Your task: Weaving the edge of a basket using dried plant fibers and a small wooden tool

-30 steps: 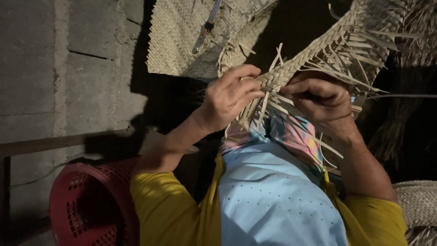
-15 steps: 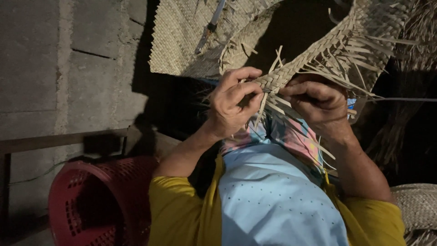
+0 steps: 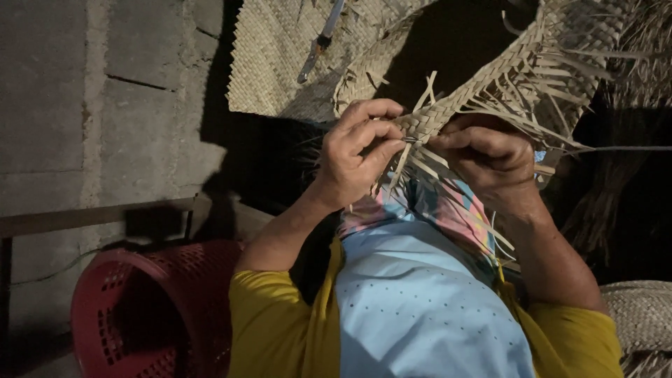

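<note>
The woven palm-leaf piece (image 3: 483, 84) sits high in my view, its braided edge (image 3: 427, 126) running down between both hands, loose strips (image 3: 420, 164) fanning out below. Since a second ago the left hand (image 3: 360, 157) has curled tighter, fingers now pinching a strip at the edge, while the right hand (image 3: 490, 164) stays clamped over the braid from the other side. I read that as one more strip being tucked in. A knife (image 3: 318, 43) lies on the flat mat (image 3: 273, 63) behind. A red plastic basket (image 3: 150, 311) stands low at left, beside the concrete wall (image 3: 77, 112).
</note>
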